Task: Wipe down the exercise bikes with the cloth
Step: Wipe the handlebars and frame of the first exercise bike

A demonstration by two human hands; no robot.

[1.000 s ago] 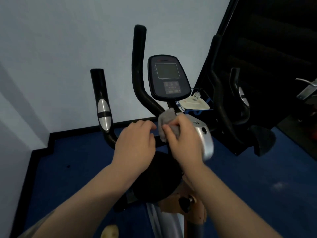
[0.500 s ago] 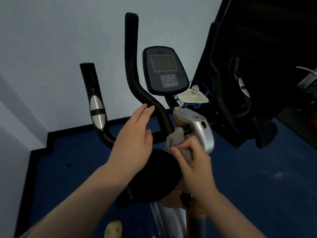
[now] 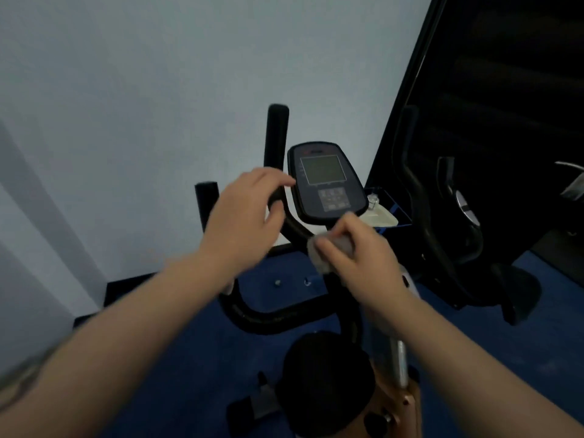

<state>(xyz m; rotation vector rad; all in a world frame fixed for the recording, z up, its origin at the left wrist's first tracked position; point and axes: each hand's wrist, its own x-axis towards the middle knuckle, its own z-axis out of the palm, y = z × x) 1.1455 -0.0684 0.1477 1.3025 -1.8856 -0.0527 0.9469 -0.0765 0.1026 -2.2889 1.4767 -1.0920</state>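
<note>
Our left hand [image 3: 243,216] curls loosely round the black handlebar [image 3: 278,172], whose upright post runs up and away from us. Just right, our right hand [image 3: 363,257] bunches the grey cloth [image 3: 319,257] tight against the bar's bend, below the console [image 3: 325,181], nearest for the next stroke upward.

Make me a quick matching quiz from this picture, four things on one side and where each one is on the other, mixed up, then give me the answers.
1. cloth
2. left hand
3. screen
4. seat

A. lowest, nearest the camera
B. bunched in the right hand
C. curled at the tall black handlebar
D. above the cloth, facing the camera

Pairs: 1-B, 2-C, 3-D, 4-A
</note>
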